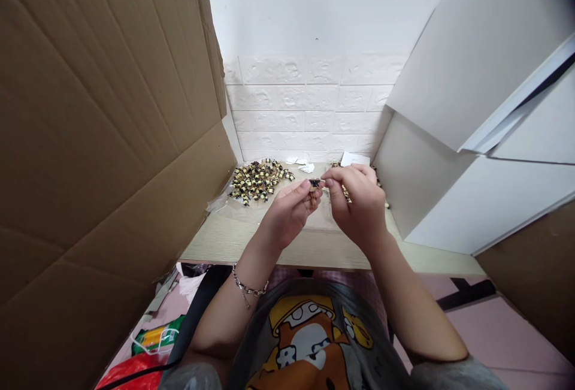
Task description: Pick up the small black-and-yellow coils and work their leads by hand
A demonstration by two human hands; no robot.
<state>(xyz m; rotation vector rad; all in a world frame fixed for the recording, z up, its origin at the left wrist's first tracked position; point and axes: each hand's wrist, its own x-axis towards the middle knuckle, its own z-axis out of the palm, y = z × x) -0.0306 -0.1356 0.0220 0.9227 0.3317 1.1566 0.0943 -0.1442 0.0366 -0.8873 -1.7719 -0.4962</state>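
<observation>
Between the thumb and fingers of my left hand (pixel 290 210) is a small coil (pixel 315 183), with a dark top showing pins and thin copper-coloured wires hanging below. My right hand (pixel 359 201) is closed in a pinch at the coil's right end; what its fingertips grip is too small to make out. Left of my hands lies a heap of similar coils (pixel 258 181), yellow-banded and black with copper wires. More coils (pixel 345 193) lie behind and beneath my right hand, partly hidden by it.
The pale tabletop (pixel 233 237) carries clear plastic (pixel 218 201), crumpled white tissue (pixel 306 168) and a white paper (pixel 354 159). Cardboard (pixel 112 108) walls the left side, white boxes (pixel 431 156) the right. A white brick-patterned wall (pixel 281 99) stands behind.
</observation>
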